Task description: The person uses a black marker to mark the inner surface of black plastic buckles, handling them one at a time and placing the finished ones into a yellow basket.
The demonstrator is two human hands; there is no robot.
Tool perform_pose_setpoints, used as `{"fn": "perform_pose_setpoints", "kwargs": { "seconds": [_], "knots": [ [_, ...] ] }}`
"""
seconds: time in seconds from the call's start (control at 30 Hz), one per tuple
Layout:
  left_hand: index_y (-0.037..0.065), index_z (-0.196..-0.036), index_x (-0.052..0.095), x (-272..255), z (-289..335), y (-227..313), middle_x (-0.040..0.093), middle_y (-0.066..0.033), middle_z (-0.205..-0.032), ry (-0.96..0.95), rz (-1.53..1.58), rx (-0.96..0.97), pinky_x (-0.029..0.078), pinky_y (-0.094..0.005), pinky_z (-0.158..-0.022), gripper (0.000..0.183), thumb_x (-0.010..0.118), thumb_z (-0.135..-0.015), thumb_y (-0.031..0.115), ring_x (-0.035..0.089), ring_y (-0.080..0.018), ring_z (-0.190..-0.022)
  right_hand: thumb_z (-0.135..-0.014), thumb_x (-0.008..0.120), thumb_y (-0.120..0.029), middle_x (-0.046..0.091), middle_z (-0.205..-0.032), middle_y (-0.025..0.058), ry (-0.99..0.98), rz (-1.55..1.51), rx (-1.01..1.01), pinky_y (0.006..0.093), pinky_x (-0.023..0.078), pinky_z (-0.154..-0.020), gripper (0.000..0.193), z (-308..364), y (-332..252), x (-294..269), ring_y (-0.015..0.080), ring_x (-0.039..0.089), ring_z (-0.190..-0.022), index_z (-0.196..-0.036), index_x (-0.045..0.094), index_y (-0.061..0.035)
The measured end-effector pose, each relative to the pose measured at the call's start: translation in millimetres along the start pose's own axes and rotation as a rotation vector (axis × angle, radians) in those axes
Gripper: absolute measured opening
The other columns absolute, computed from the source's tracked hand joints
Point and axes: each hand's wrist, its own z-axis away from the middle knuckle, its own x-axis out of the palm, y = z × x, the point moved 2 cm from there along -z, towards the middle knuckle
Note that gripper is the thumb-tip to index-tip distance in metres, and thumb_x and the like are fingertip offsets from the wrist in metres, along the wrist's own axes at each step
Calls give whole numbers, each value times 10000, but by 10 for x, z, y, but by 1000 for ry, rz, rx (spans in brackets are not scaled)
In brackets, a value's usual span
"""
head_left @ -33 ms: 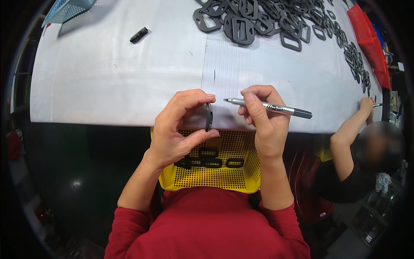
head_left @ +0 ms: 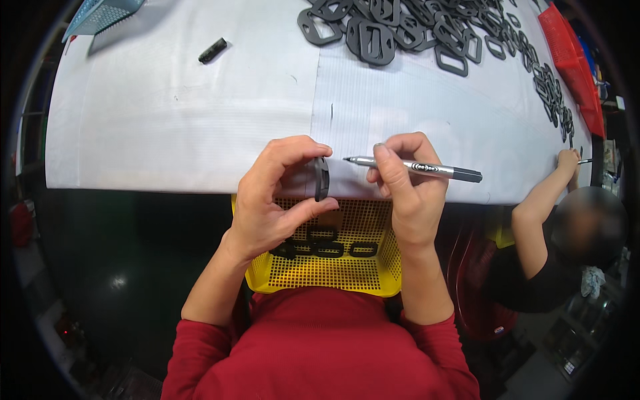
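Between thumb and fingers, my left hand (head_left: pixel 270 193) grips a flat black oval frame (head_left: pixel 322 179), held on edge over the table's front edge. My right hand (head_left: pixel 413 190) holds a silver marker pen (head_left: pixel 427 169) with a dark end. Its bare tip points left at the frame, a short gap away. Below both hands sits a yellow perforated basket (head_left: pixel 327 283) against my body, with several black frames (head_left: pixel 363 249) lying in it. My palms hide part of the basket's far side.
A heap of black frames (head_left: pixel 370 43) covers the far right of the white table (head_left: pixel 167 133). A small black cap-like piece (head_left: pixel 213 51) lies far left, near a blue basket (head_left: pixel 107 17). Red baskets (head_left: pixel 570 67) stand at the right edge, where another person's arm (head_left: pixel 533 213) reaches in.
The black frame in my left hand has turned slightly, showing more of its face. The marker tip has shifted a little to the left.
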Motion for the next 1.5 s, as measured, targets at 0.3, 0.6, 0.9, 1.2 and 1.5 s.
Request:
{"fn": "perform_pose_setpoints", "kwargs": {
  "seconds": [0.3, 0.6, 0.9, 1.2, 1.5],
  "knots": [
    [22, -1105, 509, 47, 16, -93, 535, -124, -1070, 96, 45, 26, 491, -288, -825, 589, 785, -585, 4, 571, -207, -986, -782, 642, -28, 483, -522, -36, 151, 183, -257, 172, 320, -411, 231, 47, 126, 168, -3, 425, -479, -648, 455, -48],
    [15, -1100, 511, 42, 9, -91, 541, -134, -1058, 105, -17, 36, 499, -293, -813, 605, 800, -568, 31, 592, -209, -950, -779, 633, -7, 505, -521, -10, 125, 210, -305, 173, 351, -399, 220, 16, 181, 195, 15, 469, -462, -656, 455, -48],
    [22, -1080, 528, 33, 1, -79, 576, -123, -1024, 114, -80, 60, 497, -289, -798, 598, 809, -554, 58, 595, -211, -935, -781, 628, 4, 501, -520, -18, 99, 223, -307, 163, 348, -390, 212, 19, 177, 204, 10, 473, -458, -656, 464, -45],
    [21, -1070, 531, 38, 15, -80, 581, -128, -1024, 120, -73, 74, 499, -290, -789, 593, 812, -549, 65, 593, -215, -938, -785, 627, -10, 504, -527, -18, 89, 291, -372, 167, 345, -392, 224, 38, 178, 184, 11, 445, -450, -649, 453, -46],
    [0, -1318, 333, -53, -44, 19, 503, -172, -1206, -167, 595, -311, 449, -319, -919, 650, 658, -756, 3, 529, -215, -1084, -803, 605, -1, 632, -880, 68, -228, 17, -402, 220, 484, -634, 205, -30, -28, 19, 124, 597, -721, -1005, 610, -37]
  ]
}}
